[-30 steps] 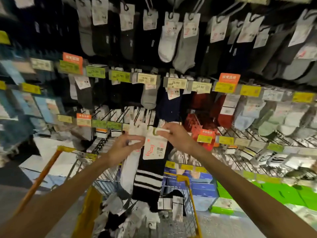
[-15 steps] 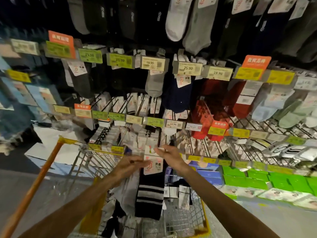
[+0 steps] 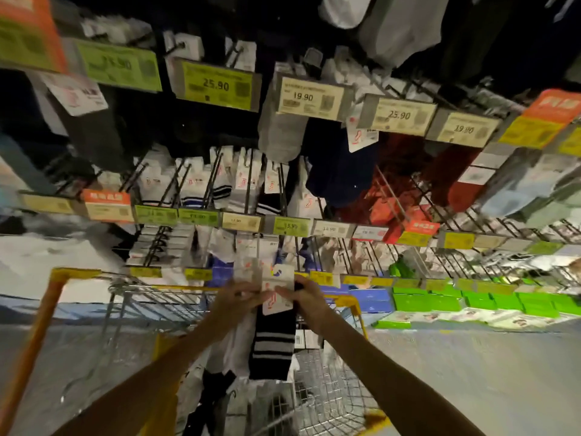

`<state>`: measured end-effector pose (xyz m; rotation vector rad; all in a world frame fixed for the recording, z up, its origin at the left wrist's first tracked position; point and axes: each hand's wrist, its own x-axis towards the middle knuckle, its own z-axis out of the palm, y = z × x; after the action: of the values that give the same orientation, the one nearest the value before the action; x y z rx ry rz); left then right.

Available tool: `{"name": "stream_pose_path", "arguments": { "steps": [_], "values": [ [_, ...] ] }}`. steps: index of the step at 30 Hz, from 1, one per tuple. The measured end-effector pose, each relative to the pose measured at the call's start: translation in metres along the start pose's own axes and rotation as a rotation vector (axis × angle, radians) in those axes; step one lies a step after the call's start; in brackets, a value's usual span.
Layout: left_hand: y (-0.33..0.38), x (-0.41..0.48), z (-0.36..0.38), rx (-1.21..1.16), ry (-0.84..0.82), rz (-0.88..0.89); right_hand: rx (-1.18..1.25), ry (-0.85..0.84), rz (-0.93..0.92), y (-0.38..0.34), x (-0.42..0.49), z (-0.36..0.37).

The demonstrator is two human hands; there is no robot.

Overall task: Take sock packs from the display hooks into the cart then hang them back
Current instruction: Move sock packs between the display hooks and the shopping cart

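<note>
Bare forearms (image 3: 151,382); bare left hand (image 3: 234,298), right hand (image 3: 309,305).

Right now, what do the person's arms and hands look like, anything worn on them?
Both are bare: the left hand and right hand wear no gloves, and the left forearm and right forearm show no sleeves, watch or bracelet. The fingers are too blurred to tell about rings.

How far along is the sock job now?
Done: several sock packs lie in the yellow-framed wire cart. In hand: the left hand and right hand hold the grey-striped black sock pack above it. Left: hanging the packs back on the metal display hooks.
</note>
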<state>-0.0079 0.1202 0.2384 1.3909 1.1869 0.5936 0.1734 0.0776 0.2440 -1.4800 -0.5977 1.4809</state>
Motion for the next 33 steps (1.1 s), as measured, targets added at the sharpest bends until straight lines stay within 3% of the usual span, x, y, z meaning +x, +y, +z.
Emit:
{"name": "stream_pose_path", "arguments": {
  "steps": [4,15,28,33],
  "values": [
    [-0.006,0.024,0.001,-0.034,-0.013,-0.117,-0.003,0.06,-0.065,-0.017,0.03,-0.003],
    [-0.013,0.08,-0.011,0.104,0.091,-0.302,0.129,0.01,-0.103,-0.033,0.093,-0.008],
    [-0.002,0.089,0.0,0.049,0.079,-0.244,0.185,-0.098,-0.177,-0.032,0.108,-0.019],
    [0.003,0.089,0.003,0.037,0.105,-0.204,0.136,-0.024,-0.122,-0.04,0.11,-0.017]
  ]
}}
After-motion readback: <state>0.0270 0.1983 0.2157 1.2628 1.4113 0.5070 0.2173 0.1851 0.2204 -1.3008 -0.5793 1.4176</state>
